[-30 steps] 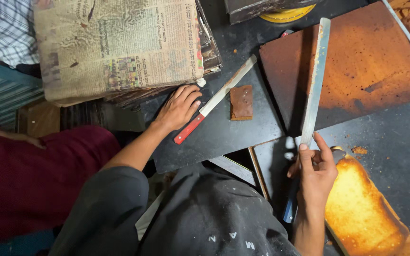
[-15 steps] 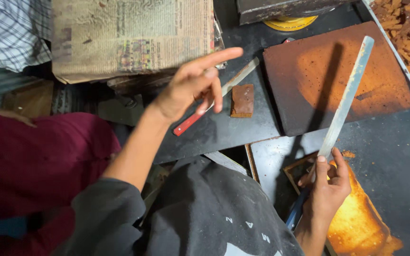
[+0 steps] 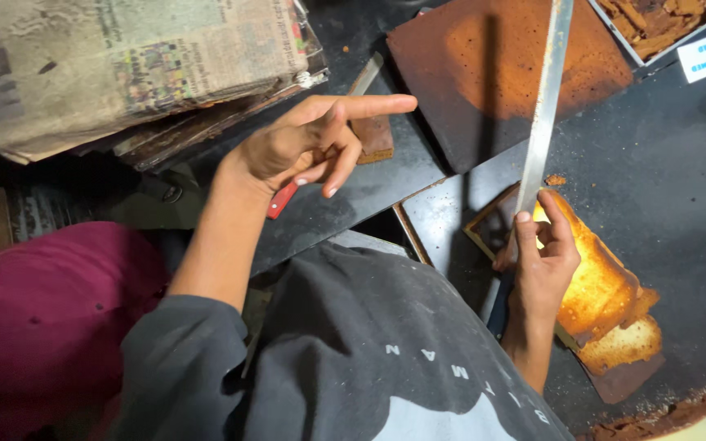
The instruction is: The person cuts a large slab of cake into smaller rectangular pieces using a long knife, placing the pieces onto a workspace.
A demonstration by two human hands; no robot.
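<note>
Head view: right hand [image 3: 542, 263] lower right, fingers wrapped round long serrated steel knife [image 3: 546, 98], blade slanting to top edge. Left hand [image 3: 308, 147] centre, empty, forefinger extended, others loosely curled, above red-handled knife [image 3: 281, 200]. Brown cake slab [image 3: 492, 73] top; golden spongy slices [image 3: 606, 294] right; crumb-dusted dark metal worktop [image 3: 663, 163]; yellowed newspaper stack [image 3: 124, 65] upper left.

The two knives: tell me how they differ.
The long knife has a long, narrow serrated blade; the red knife looks shorter, with a red handle. The long knife is raised off the table in the right hand; the red knife lies flat on the dark table, partly hidden under the empty left hand. Both have pale metal blades.
</note>
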